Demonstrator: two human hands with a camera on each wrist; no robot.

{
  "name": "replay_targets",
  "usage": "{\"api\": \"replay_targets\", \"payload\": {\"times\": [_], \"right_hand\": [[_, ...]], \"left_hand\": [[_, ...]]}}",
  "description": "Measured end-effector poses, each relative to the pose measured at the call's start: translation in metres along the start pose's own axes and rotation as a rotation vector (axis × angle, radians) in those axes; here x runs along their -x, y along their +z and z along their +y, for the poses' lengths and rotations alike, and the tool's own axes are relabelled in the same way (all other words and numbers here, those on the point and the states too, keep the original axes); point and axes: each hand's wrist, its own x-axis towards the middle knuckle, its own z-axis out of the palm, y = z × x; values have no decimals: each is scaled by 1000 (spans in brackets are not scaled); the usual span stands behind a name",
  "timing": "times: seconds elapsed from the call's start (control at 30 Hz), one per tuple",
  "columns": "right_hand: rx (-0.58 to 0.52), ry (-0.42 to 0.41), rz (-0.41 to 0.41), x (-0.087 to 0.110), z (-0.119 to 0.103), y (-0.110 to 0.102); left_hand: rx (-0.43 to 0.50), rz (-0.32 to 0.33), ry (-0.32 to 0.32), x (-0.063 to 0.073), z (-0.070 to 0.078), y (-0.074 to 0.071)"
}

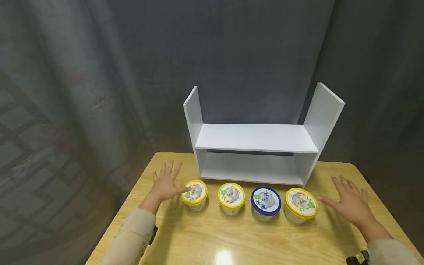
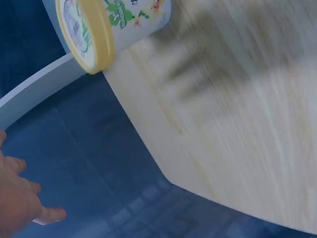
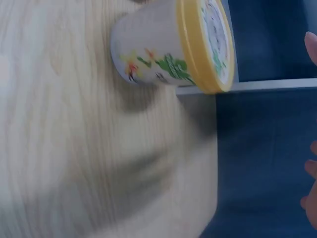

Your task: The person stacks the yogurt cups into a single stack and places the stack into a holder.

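Observation:
In the head view, three yellow-lidded tubs and one blue-lidded tub [image 1: 265, 201] form a row on the wooden table. My left hand [image 1: 165, 185] hovers with fingers spread beside the leftmost yellow-lidded tub [image 1: 195, 197]; its thumb overlaps the lid's edge, and whether it touches I cannot tell. Another yellow-lidded tub [image 1: 231, 197] is second from the left. At the row's right end is a yellow-lidded tub [image 1: 300, 204], with my right hand [image 1: 352, 202] spread just to its right, holding nothing. Both wrist views show only some fingers and a nearby tub [image 3: 148, 47] with printed flowers and leaves.
A white two-level shelf [image 1: 256, 137] with upright side panels stands behind the tubs at the table's back. Grey curtains [image 1: 232, 55] hang behind and to the sides. Bare wooden tabletop [image 1: 251, 243] lies in front of the row.

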Motion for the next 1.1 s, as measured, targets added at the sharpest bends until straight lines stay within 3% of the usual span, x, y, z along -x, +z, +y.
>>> {"api": "replay_targets", "payload": {"times": [0.3,0.77,1.1], "right_hand": [[-113,11,23,2,-10,17],[-331,150,-71,17,-28,65],[-480,213,-65,21,-31,75]], "left_hand": [[112,-26,-20,3,4,19],[242,-50,-80,19,3,52],[293,-33,-81,16,11,69]]}}
